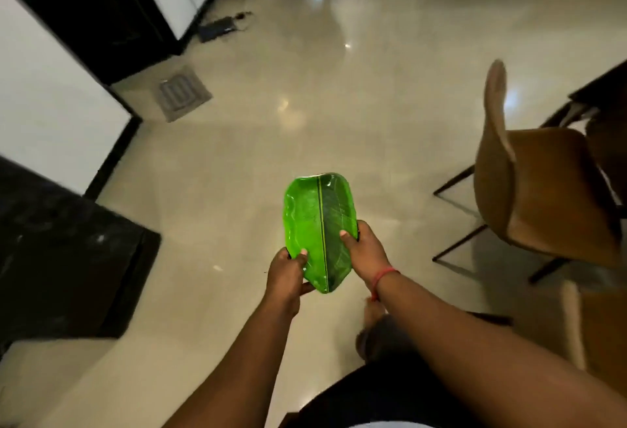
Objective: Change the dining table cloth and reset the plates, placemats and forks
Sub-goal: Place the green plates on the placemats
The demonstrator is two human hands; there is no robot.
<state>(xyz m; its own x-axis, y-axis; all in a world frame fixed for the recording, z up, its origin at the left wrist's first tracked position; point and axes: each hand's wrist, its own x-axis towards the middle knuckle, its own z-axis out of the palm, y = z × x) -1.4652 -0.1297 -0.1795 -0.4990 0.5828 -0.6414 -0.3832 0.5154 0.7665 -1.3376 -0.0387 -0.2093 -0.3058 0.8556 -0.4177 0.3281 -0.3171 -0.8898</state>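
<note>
A bright green leaf-shaped plate (319, 220) with a dark midrib is held over the floor in front of me. My left hand (286, 275) grips its near left edge, thumb on top. My right hand (366, 248) grips the near right edge, thumb pressed on the plate's face; a red thread circles that wrist. The plate's far end points away from me. The dining table (607, 88) shows only as a dark edge at the far right. No cloth, placemat or fork is in view.
A brown chair (543, 183) with black legs stands at the right, beside the table. A black counter (68, 241) sits at the left, white and black cabinets (51, 95) behind it. A floor drain grate (183, 91) and a cabled black device (217, 27) lie on the glossy floor.
</note>
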